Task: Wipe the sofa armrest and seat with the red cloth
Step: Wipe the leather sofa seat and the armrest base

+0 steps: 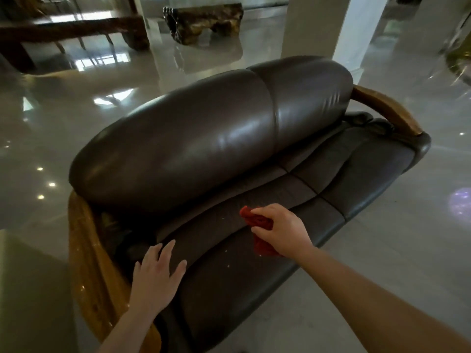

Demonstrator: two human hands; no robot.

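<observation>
A dark brown leather sofa (193, 138) with a bulging backrest fills the middle of the view. Its seat (229, 273) runs from lower left to upper right. Wooden armrests curve at the near left (86, 253) and far right (390, 110). My right hand (283, 230) is closed on the bunched red cloth (260, 222) and holds it on the seat near the middle. My left hand (158, 278) lies flat with spread fingers on the near end of the seat, beside the left armrest. Small pale specks dot the seat between my hands.
Glossy tiled floor (397, 245) surrounds the sofa. A white pillar (323, 29) stands behind the backrest. A carved wooden bench (204, 21) and a long dark wooden table (74, 29) stand farther back. A pale surface (28, 289) sits at the lower left.
</observation>
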